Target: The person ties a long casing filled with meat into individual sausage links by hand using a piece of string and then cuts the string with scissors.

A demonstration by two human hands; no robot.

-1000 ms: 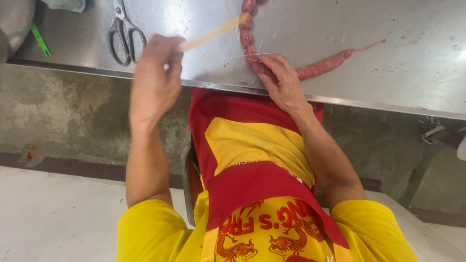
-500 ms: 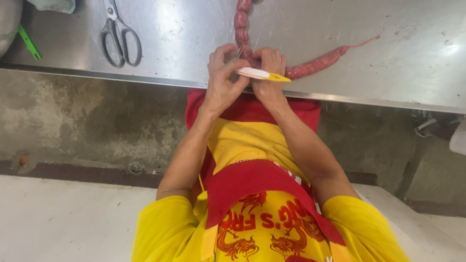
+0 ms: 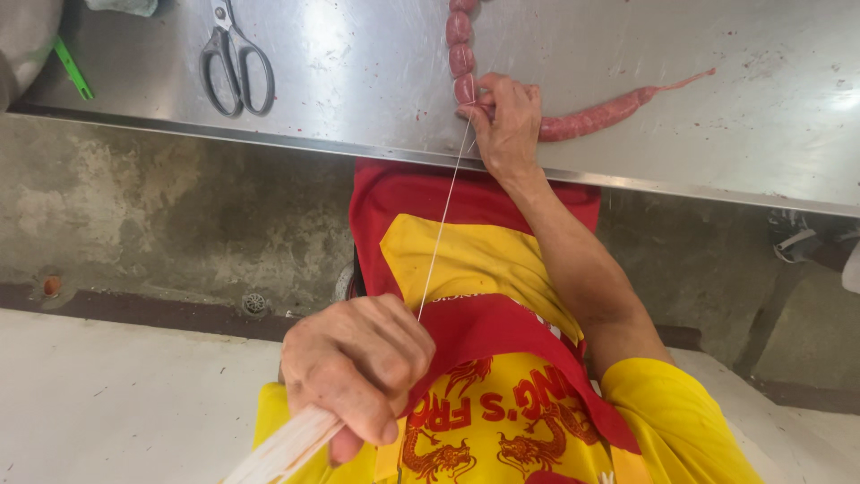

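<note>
My right hand rests at the near edge of the steel desk, its grip clamped on the sausage string right where one link meets the next. The fingers pinch the casing at that joint, with the tied links running away from me up the desk and the longer untied length stretching off to the right, its thin tail end lying flat on the metal.

My left hand is pulled back close to my body, well apart from the desk, its grip closed in a fist around a bundle of pale twine that sticks out below my knuckles. A single thin thread runs taut from that fist up across my red and yellow apron to the pinched joint under my right fingers.

A pair of scissors lies on the desk well to the left, blades pointing away from me, handles toward me. A green stick-like thing lies near the far left corner, beside a grey rounded object that I can only partly see.
</note>
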